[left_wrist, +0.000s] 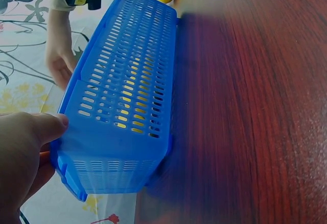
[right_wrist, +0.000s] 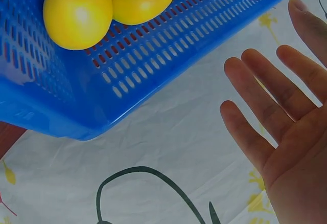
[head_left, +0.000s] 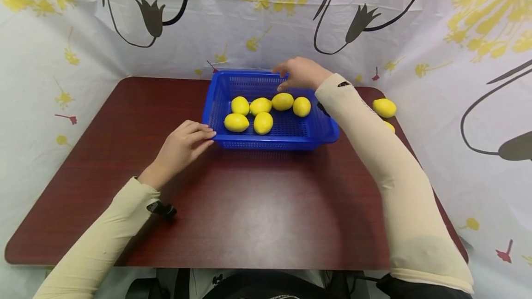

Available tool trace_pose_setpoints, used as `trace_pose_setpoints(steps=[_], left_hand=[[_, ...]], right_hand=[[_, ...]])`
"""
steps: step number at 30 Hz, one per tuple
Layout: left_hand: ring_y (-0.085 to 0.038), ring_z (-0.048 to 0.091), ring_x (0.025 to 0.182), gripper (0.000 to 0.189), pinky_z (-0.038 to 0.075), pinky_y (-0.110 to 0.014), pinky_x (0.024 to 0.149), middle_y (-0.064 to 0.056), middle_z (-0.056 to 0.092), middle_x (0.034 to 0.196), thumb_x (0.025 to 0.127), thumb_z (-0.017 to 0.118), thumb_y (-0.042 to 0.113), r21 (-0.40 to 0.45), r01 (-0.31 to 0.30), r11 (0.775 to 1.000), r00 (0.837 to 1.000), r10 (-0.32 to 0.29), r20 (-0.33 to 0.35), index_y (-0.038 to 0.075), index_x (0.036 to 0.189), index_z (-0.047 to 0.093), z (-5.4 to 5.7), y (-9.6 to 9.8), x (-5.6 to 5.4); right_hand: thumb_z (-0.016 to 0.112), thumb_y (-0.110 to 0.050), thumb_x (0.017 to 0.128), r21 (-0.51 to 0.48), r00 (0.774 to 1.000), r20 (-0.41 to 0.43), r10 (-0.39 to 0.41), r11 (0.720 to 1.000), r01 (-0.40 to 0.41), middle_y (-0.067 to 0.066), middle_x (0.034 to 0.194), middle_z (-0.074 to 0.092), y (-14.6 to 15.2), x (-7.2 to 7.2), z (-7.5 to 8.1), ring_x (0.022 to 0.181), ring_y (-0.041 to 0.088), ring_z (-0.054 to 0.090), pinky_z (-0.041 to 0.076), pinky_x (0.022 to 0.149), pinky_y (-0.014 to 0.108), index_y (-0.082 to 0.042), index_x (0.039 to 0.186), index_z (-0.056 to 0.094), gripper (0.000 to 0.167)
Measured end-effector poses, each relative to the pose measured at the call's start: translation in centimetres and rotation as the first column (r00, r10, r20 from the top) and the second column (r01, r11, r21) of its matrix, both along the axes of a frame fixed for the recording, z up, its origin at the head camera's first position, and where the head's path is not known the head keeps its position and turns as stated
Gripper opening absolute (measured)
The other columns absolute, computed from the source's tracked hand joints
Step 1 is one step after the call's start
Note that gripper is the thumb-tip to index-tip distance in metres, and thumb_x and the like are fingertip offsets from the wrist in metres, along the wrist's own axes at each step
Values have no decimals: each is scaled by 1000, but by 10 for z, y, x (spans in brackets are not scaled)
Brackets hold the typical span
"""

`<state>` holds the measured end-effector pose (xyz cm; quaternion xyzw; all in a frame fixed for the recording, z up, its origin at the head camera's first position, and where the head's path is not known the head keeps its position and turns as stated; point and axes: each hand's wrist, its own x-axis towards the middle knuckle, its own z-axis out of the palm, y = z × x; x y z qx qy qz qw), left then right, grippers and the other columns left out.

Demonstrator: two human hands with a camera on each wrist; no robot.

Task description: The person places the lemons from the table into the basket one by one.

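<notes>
A blue plastic basket (head_left: 270,142) with slotted walls stands at the back of the table, several yellow lemons (head_left: 263,123) lying on its floor. My left hand (head_left: 178,149) grips the rim at the front left corner; in the left wrist view its thumb (left_wrist: 51,126) lies along the rim with the other fingers curled beneath. Over the far side of the basket is my right hand (head_left: 301,74), holding nothing. The right wrist view shows its fingers (right_wrist: 265,91) spread and nearly straight, apart from the rim, with two lemons (right_wrist: 79,12) inside the basket beside them.
Another lemon (head_left: 384,108) lies at the table's back right edge, and a second one (head_left: 389,126) is partly hidden behind the right sleeve. The dark red table (head_left: 257,206) meets a patterned white cloth (head_left: 266,26) at the back and sides.
</notes>
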<state>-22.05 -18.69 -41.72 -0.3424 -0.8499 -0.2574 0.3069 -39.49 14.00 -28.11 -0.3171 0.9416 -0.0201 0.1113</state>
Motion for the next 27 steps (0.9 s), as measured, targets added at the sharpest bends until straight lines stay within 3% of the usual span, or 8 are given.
trace_pose_setpoints(steps=[14, 27], left_hand=[[-25, 63, 99, 25, 54, -38, 90, -10, 73, 103, 77, 82, 4, -8, -2, 1000, 1000, 2, 1, 4, 102, 77, -1, 0, 0], [-26, 62, 99, 24, 54, -37, 90, -10, 73, 103, 79, 81, 5, -9, -4, 1000, 1000, 4, 3, 4, 103, 76, -1, 0, 0]], right_hand=[[68, -34, 94, -45, 999, -23, -22, 999, 21, 16, 139, 60, 33, 9, 8, 117, 33, 64, 50, 102, 49, -16, 146, 49, 58], [68, -33, 94, -75, 997, -51, -53, 996, 49, 17, 139, 60, 69, 21, 18, 125, 36, 58, 47, 104, 53, -18, 148, 47, 60]])
